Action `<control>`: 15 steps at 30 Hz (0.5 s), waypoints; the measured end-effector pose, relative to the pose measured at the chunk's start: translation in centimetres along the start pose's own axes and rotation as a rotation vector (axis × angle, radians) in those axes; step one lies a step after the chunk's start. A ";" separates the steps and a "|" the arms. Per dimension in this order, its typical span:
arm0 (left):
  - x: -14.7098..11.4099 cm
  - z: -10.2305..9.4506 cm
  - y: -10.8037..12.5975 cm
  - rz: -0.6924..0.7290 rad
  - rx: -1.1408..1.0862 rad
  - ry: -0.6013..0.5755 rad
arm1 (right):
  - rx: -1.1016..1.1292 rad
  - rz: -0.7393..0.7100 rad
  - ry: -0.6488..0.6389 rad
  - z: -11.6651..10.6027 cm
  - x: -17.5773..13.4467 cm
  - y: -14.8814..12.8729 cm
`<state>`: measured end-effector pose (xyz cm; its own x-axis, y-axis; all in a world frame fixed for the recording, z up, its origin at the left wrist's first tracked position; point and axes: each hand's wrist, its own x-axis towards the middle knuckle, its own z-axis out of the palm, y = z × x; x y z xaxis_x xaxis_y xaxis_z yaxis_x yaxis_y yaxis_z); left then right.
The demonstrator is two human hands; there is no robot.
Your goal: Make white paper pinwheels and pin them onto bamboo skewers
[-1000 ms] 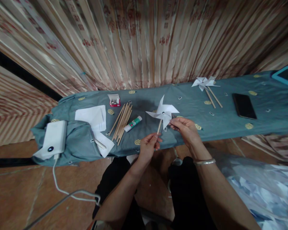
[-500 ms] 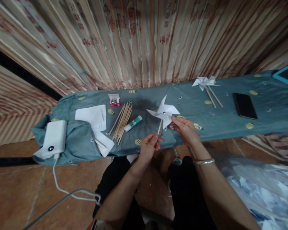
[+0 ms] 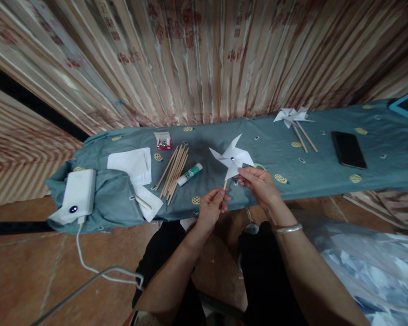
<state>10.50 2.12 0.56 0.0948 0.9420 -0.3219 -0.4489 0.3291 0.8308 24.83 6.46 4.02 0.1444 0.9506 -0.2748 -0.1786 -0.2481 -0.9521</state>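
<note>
A white paper pinwheel [image 3: 233, 158] with a silver pin at its centre is held up over the cloth, on a thin wooden stick [image 3: 225, 184]. My left hand [image 3: 211, 204] is closed round the lower part of that stick. My right hand [image 3: 258, 183], with a silver bangle on its wrist, has thumb and forefinger pinched at the lower right blade. To the left lie a green and white glue stick [image 3: 189, 174], a pile of wooden sticks [image 3: 174, 174] and a small red box of silver pins [image 3: 163, 141]. White paper sheets [image 3: 131, 164] lie farther left.
Other pinwheels [image 3: 290, 117] on sticks lie at the back right, near a black phone [image 3: 348, 150]. A white power bank [image 3: 78, 194] with a cable sits at the left end. A patterned curtain [image 3: 204, 63] hangs behind. A clear bag [image 3: 377, 276] stands lower right.
The pinwheel's blades have turned slightly on the stick. My right hand has shifted a little left, its fingertips now lower on the blade. My left hand stays on the stick.
</note>
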 end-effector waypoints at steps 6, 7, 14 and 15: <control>0.0 0.0 0.2 0.002 -0.005 -0.003 | -0.011 0.026 -0.032 0.4 -0.2 0.2; 0.0 0.0 0.2 -0.001 0.000 -0.002 | -0.016 0.022 -0.039 0.5 -0.3 0.2; 0.1 -0.3 0.0 0.001 -0.005 0.012 | -0.132 -0.017 -0.072 0.8 -0.7 -0.3; 0.1 -0.3 0.0 0.002 -0.009 0.012 | -0.153 -0.028 -0.087 0.6 -0.7 -0.6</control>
<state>10.30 2.16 0.39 0.0833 0.9416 -0.3262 -0.4570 0.3270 0.8272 24.30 6.02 4.85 0.0611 0.9684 -0.2417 -0.0243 -0.2406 -0.9703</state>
